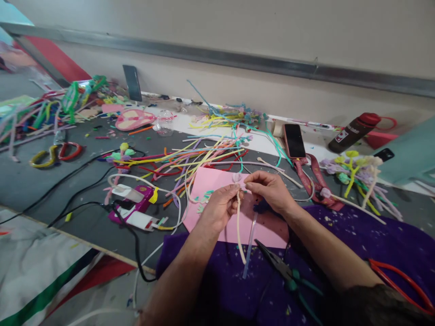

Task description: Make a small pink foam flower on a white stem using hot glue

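Above a pink sheet (272,232), my left hand (220,206) pinches the top of a cream pipe cleaner (239,233), whose free end hangs down toward me. A small pale lilac flower (237,177) sits at the fingertips. My right hand (270,188) is closed at the flower's right edge, thumb and forefinger pressed on a pale petal. Part of the flower is hidden by the fingers. Small green pieces (204,199) lie on the sheet left of my hands. A translucent glue stick (250,246) leads to a dark blue tool, partly hidden under my right hand.
Needle-nose pliers (277,260) lie on purple cloth (340,226), with red handles (404,280) at the right. Loose pipe cleaners (204,158) spread behind the sheet. A magenta power strip (147,199) with cables stands left. A phone (294,141) and bottle (355,132) are toward the wall.
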